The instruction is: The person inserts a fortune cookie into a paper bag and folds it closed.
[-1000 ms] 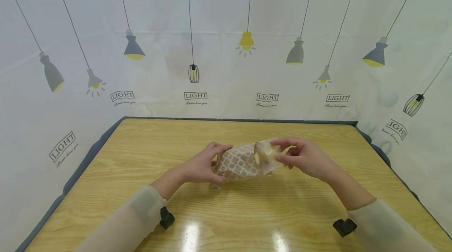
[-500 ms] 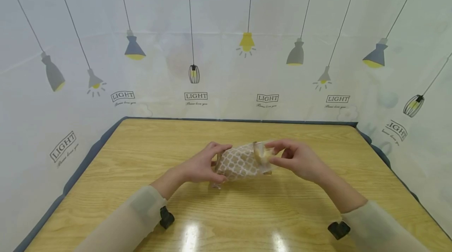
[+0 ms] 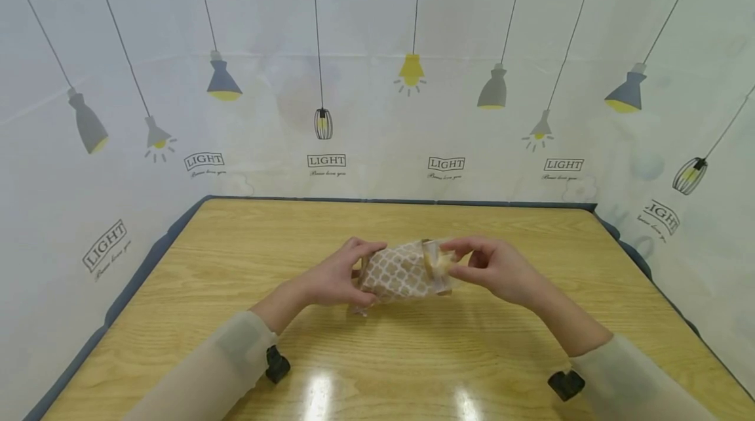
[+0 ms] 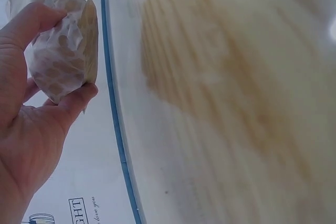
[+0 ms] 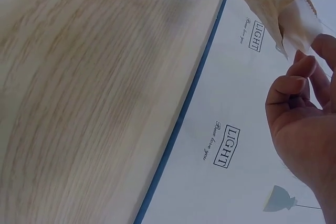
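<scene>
A brown paper bag (image 3: 398,270) with a white lattice pattern lies on its side in the middle of the head view, its mouth facing right. My left hand (image 3: 339,277) grips its closed end, thumb at the near side and fingers over the far side; the left wrist view shows this hand (image 4: 39,114) around the crinkled paper. At the mouth, a small clear packet (image 3: 441,263) with something pale yellow inside is partly within the bag. My right hand (image 3: 498,270) pinches the packet's outer end between thumb and fingers. In the right wrist view the packet (image 5: 299,27) looks whitish.
The wooden table (image 3: 377,355) carries the bag and has a dark blue edge strip (image 3: 401,200) at the back. White wall sheets (image 3: 377,113) printed with lamps stand around it. A black wrist mount (image 3: 566,384) hangs under the right sleeve, another (image 3: 277,364) under the left.
My right hand has moved left toward the bag, and the packet sits deeper in the mouth. Most of that shift came in the first half second. My left hand has stayed nearly still.
</scene>
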A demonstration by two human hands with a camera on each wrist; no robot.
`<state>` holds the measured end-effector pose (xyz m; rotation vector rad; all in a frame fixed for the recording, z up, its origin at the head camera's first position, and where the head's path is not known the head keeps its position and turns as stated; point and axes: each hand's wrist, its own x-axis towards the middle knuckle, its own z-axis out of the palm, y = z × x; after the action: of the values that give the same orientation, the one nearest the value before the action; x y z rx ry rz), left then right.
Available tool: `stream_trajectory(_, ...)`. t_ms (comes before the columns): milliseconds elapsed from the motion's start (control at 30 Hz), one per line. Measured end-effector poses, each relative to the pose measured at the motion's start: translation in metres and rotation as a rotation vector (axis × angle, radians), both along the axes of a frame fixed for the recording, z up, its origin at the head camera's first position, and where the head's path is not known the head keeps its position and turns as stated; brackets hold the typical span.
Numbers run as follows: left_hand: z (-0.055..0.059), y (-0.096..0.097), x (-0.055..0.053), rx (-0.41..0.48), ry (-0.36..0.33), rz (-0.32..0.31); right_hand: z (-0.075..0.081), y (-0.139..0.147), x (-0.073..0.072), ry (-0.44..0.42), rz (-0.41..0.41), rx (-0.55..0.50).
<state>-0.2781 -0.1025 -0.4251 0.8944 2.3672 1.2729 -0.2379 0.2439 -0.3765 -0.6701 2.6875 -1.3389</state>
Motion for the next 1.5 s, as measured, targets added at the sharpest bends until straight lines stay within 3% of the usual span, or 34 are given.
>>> stream_trajectory(500, -0.001, 0.003, 0.000, 0.006, -0.003, 0.005, 0.001, 0.004, 0.001, -0.006, 0.035, -0.004)
stream_trajectory(733, -0.003, 0.005, -0.001, 0.004, -0.007, 0.004, -0.013, -0.002, 0.000, 0.066, -0.035, -0.073)
stream_trajectory(1033, -0.003, 0.001, -0.002, 0.015, 0.003, 0.029, -0.009, 0.004, 0.001, 0.033, -0.082, -0.087)
stream_trajectory(1267, -0.002, 0.000, -0.003, 0.033, -0.013, 0.028, -0.012, 0.006, -0.001, 0.010, -0.068, -0.108)
stream_trajectory(1500, -0.002, 0.003, -0.002, 0.046, -0.048, 0.030, -0.017, -0.004, 0.001, 0.047, -0.082, -0.135)
